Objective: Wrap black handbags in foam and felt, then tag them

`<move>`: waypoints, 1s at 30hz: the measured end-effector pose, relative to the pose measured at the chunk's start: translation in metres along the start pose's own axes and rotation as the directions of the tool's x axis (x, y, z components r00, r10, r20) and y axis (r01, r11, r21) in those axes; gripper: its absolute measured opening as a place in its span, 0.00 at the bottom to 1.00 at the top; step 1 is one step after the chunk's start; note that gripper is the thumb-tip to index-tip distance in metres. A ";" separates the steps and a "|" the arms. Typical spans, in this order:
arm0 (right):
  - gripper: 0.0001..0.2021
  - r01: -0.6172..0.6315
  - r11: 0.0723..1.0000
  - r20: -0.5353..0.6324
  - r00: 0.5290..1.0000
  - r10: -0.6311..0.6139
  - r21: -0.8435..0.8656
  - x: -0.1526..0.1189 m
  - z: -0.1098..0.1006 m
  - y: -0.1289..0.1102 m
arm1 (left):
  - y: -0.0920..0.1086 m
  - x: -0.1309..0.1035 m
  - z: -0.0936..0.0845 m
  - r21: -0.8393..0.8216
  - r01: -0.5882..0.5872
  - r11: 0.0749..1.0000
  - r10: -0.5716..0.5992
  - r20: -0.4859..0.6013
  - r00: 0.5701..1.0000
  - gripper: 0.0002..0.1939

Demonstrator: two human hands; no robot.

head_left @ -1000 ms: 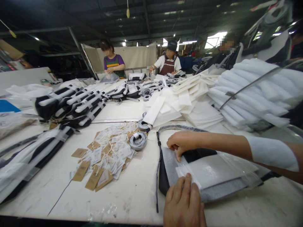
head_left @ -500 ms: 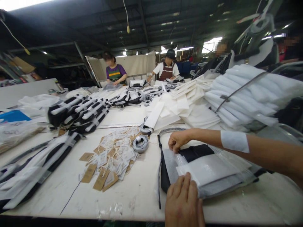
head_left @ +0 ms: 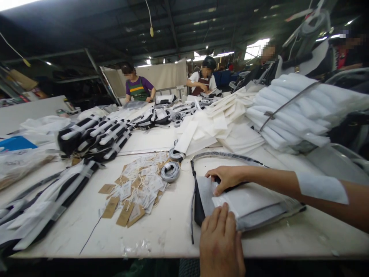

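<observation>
A black handbag (head_left: 198, 209) lies on the table in front of me, partly covered by white sheets (head_left: 248, 200) and clear plastic. Its wrapped strap (head_left: 225, 154) arches behind it. My left hand (head_left: 221, 238) rests palm down at the near edge, its outstretched fingers on the covering. Over the bag's upper left part is my right hand (head_left: 230, 179), a white patch on its forearm. Its thumb and forefinger are apart, touching the bag's covering; the other fingers are partly hidden. Left of the bag lie a coiled grey strap (head_left: 170, 172) and a heap of tags (head_left: 138, 188).
Wrapped black-and-white bags (head_left: 95, 136) are stacked at the left, with more lying nearer (head_left: 57, 204). White foam sheets (head_left: 213, 123) and a tied white bundle (head_left: 291, 111) occupy the right back. Co-workers (head_left: 140, 86) are across the table.
My right thumb and forefinger have moved apart, and that hand has shifted slightly right. My left hand stays on the covering. One co-worker's arm has moved inward.
</observation>
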State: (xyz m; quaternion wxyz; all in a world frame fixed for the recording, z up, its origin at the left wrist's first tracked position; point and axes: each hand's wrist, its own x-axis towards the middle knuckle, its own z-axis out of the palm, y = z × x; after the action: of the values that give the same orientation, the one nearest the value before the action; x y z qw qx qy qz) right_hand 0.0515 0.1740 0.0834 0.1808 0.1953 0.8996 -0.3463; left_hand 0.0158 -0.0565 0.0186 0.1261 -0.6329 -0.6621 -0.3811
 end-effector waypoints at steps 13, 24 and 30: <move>0.30 0.075 0.932 0.085 0.990 -0.112 0.353 0.017 -0.004 0.020 | 0.003 0.000 -0.004 -0.012 0.038 0.999 -0.037 0.091 0.995 0.19; 0.19 0.129 0.979 -0.304 0.950 -0.077 0.155 0.030 0.016 0.018 | 0.006 -0.005 -0.011 -0.024 0.040 0.999 -0.036 0.165 0.986 0.22; 0.24 0.135 0.989 -0.599 0.797 -0.074 0.058 -0.052 0.002 0.017 | 0.007 0.001 -0.031 -0.206 0.110 0.972 -0.066 0.211 0.975 0.19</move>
State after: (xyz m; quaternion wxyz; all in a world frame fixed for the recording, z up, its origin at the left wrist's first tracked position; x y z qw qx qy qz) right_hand 0.1045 0.1730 0.0962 -0.1395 0.2529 0.9022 -0.3203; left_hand 0.0119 -0.0773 0.0428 -0.0286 -0.6482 -0.6536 -0.3896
